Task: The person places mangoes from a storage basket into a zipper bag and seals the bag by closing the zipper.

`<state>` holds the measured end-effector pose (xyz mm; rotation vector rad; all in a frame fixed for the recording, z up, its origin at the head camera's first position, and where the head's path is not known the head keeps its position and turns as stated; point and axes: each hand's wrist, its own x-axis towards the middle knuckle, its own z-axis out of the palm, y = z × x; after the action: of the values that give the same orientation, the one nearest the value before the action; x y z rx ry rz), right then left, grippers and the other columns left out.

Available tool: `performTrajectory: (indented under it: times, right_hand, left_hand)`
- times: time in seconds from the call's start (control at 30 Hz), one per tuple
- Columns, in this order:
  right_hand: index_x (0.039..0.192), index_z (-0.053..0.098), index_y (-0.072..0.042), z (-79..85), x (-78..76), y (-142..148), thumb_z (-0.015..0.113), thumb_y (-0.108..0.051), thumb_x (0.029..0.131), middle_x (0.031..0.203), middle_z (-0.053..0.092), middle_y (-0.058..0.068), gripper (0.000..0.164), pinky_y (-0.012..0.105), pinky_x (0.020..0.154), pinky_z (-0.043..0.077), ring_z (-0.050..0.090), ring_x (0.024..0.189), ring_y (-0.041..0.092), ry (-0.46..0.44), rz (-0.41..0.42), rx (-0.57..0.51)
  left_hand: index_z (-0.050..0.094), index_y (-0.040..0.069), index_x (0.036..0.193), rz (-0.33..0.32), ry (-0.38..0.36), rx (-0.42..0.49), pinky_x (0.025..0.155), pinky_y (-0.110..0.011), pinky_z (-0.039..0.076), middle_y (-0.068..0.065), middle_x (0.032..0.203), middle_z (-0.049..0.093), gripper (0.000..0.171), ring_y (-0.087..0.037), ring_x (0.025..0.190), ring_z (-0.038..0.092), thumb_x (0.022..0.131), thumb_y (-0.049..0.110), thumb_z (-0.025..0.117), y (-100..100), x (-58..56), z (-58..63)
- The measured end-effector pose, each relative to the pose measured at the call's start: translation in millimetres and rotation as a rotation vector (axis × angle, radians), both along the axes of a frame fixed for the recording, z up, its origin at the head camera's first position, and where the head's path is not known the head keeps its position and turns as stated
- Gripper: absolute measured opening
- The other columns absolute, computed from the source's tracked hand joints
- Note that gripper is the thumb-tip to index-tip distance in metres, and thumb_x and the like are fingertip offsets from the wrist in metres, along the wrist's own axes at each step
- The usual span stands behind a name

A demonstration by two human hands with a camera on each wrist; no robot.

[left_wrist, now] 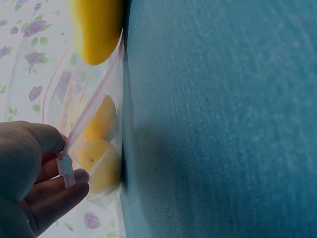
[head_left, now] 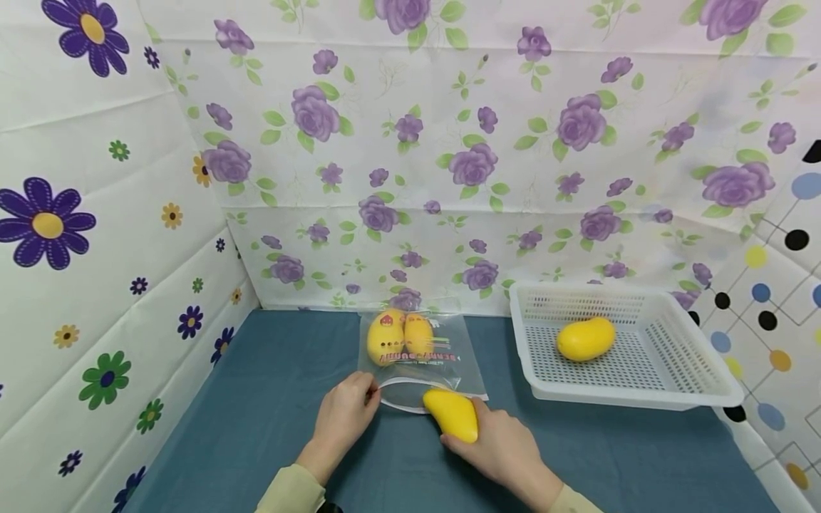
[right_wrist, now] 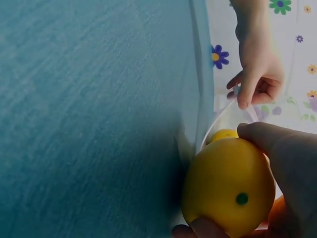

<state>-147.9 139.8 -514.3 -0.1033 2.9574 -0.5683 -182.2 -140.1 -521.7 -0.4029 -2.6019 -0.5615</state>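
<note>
A clear zip bag [head_left: 458, 335] with printed lettering lies on the blue cloth, its mouth spread open toward me. Inside it, two yellow mangoes [head_left: 386, 338] rest side by side. My left hand [head_left: 346, 410] pinches the left corner of the bag's mouth, where the slider [left_wrist: 65, 166] shows between thumb and fingers in the left wrist view. My right hand [head_left: 503, 442] grips another yellow mango [head_left: 452, 415], its tip right at the bag's opening. In the right wrist view this mango [right_wrist: 228, 186] shows a dark green spot on its near end.
A white perforated plastic basket [head_left: 635, 395] stands at the right, holding one yellow mango [head_left: 586, 339]. Blue cloth [head_left: 256, 427] covers the table. Flower-patterned sheets [head_left: 410, 171] rise behind and at the left, and a dotted sheet [head_left: 776, 313] stands at the right.
</note>
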Motion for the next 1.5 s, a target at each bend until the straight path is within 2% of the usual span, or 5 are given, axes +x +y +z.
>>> performTrajectory:
  times: [0.4,0.77,0.9,1.1,1.5]
  right_hand:
    - [0.155,0.044,-0.011,-0.2,2.2,-6,0.086,-0.064,0.077,0.138,0.061,0.026,0.104,0.052,0.071,0.058,0.064,0.076,0.026,-0.012,0.015,-0.067]
    - [0.159,0.044,-0.026,15.3,16.4,-2,0.097,-0.027,0.069,0.154,0.045,0.034,0.104,0.061,0.074,0.056,0.066,0.089,0.036,-0.144,0.199,-0.119]
    - [0.158,0.049,-0.024,19.4,19.4,-5,0.093,-0.019,0.074,0.135,0.060,0.027,0.095,0.055,0.069,0.055,0.062,0.080,0.028,-0.114,0.248,-0.106]
    - [0.159,0.047,-0.012,20.2,18.8,-14,0.092,-0.040,0.082,0.082,0.061,0.002,0.094,0.041,0.060,0.051,0.054,0.064,0.016,-0.038,0.260,-0.055]
    - [0.151,0.051,0.003,12.7,6.3,-36,0.091,-0.050,0.083,0.068,0.058,0.003,0.095,0.038,0.050,0.052,0.054,0.053,0.016,0.215,0.230,0.090]
  left_hand:
    - [0.066,0.017,0.080,-0.004,0.008,0.002,0.054,-0.024,0.045,0.008,0.074,0.054,0.025,-0.003,0.059,0.047,0.089,0.010,0.088,1,-0.3,0.0]
    - [0.066,0.017,0.081,-0.002,-0.003,0.002,0.055,-0.024,0.045,0.008,0.075,0.054,0.025,-0.004,0.060,0.048,0.088,0.010,0.089,2,0.2,-1.7]
    - [0.066,0.017,0.081,-0.002,-0.001,0.003,0.055,-0.024,0.046,0.008,0.075,0.054,0.025,-0.004,0.059,0.048,0.088,0.009,0.088,2,0.0,-1.3]
    - [0.066,0.017,0.080,0.001,0.003,0.005,0.054,-0.024,0.045,0.008,0.074,0.054,0.025,-0.004,0.059,0.048,0.088,0.008,0.088,1,0.2,-0.6]
    - [0.066,0.018,0.080,-0.002,0.001,0.011,0.054,-0.024,0.044,0.009,0.074,0.053,0.025,-0.003,0.059,0.046,0.088,0.009,0.088,1,-1.0,0.3]
